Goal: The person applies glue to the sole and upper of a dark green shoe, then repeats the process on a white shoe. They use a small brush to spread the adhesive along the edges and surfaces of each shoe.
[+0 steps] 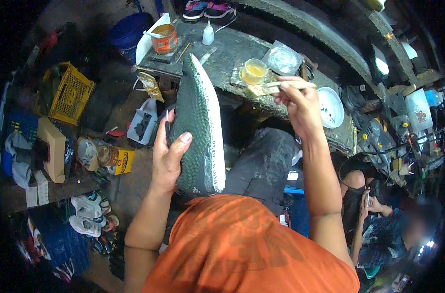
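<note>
Gripping a shoe [199, 132] sole-up, the left hand [167, 158] sits just left of centre, thumb pressed on the green patterned sole, fingers wrapped behind it; a thin dark tool pokes up beside the thumb. The shoe's toe points toward twelve o'clock, its white edge facing right. At about one o'clock the right hand [300, 102] is closed around a brush [276, 87], pinched between fingertips, its tip beside a small cup of yellowish glue [254, 71] on the grey workbench [232, 46]. An orange tin [165, 38] stands at eleven o'clock, a white bowl [331, 107] at two o'clock, a yellow crate [68, 93] at nine.
</note>
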Tool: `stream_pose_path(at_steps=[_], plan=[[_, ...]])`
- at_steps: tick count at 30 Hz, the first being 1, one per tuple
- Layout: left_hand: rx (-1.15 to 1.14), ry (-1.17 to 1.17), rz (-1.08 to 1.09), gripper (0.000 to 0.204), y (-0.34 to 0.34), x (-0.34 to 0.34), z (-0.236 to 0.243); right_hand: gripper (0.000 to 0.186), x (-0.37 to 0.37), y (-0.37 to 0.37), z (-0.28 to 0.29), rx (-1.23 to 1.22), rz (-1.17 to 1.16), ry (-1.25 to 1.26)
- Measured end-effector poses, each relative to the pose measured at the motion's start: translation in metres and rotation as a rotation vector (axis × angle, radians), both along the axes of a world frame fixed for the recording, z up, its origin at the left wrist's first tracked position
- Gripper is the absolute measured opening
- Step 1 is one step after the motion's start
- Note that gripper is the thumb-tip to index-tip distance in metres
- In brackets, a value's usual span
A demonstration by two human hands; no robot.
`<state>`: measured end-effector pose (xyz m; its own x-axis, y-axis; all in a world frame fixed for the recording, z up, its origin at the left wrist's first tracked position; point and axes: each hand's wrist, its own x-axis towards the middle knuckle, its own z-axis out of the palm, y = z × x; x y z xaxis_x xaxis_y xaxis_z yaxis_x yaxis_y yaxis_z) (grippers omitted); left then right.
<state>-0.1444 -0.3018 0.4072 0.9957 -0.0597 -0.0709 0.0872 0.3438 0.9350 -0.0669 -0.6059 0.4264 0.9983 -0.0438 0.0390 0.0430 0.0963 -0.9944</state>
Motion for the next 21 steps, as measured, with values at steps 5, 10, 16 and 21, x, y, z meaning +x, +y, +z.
stream_pose_path(at_steps=[5, 10, 16, 21], plan=[[0.192, -0.056, 0.010, 0.073, -0.008, -0.002, 0.006, 0.028, -0.089, 0.040, 0.027, -0.005, -0.130, -0.089], [0.134, -0.067, -0.004, 0.076, -0.014, -0.013, 0.017, 0.021, -0.116, 0.064, 0.034, -0.035, -0.185, -0.212], [0.135, -0.123, -0.032, 0.080, -0.010, -0.023, 0.028, 0.021, -0.114, 0.056, 0.043, -0.279, -0.159, -0.490], [0.167, -0.154, -0.045, 0.082, -0.009, -0.030, 0.035, 0.022, -0.109, 0.042, 0.061, -0.431, -0.073, -0.665]])
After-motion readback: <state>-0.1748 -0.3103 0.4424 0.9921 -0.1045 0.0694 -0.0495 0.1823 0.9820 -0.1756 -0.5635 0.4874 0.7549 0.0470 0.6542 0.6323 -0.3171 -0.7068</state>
